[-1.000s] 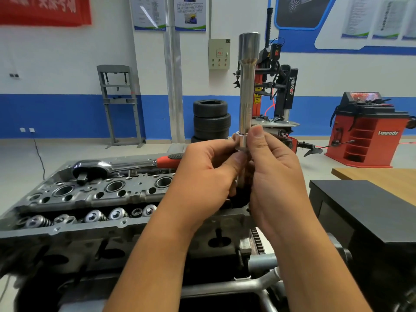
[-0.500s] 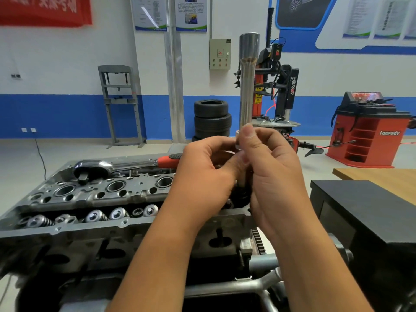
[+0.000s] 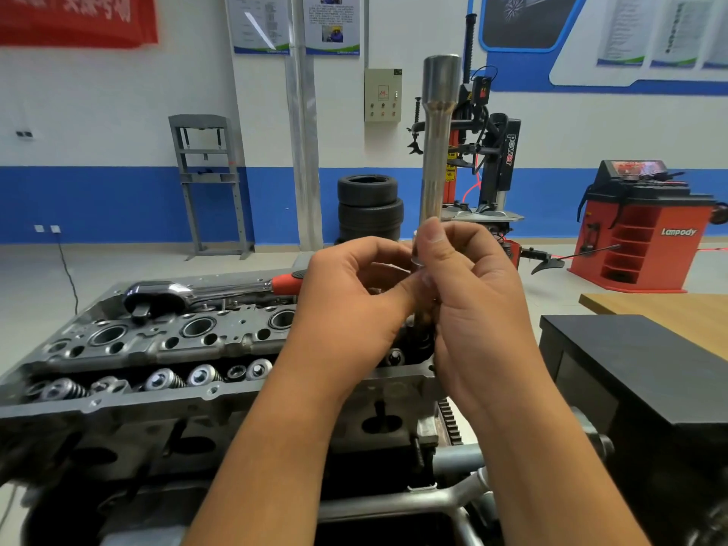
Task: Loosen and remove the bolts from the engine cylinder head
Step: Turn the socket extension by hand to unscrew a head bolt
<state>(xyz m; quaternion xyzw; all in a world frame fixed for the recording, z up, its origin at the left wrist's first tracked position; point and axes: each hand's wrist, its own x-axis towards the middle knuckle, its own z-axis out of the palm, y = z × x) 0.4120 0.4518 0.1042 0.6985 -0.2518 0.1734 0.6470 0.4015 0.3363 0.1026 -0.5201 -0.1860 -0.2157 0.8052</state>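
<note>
The right hand [image 3: 468,293] thumb has been creeping up the long socket extension [image 3: 436,151]. Both it and the left hand [image 3: 354,309] are pinching the tool upright over the cylinder head [image 3: 165,340], probably twisting a loosened bolt out by finger; the ratchet [image 3: 197,291] is lying idle.

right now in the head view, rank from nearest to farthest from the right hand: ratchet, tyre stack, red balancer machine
1. ratchet, lying on the cylinder head to the left of the right hand.
2. tyre stack, on the floor beyond the hands.
3. red balancer machine, far right by the wall.
</note>
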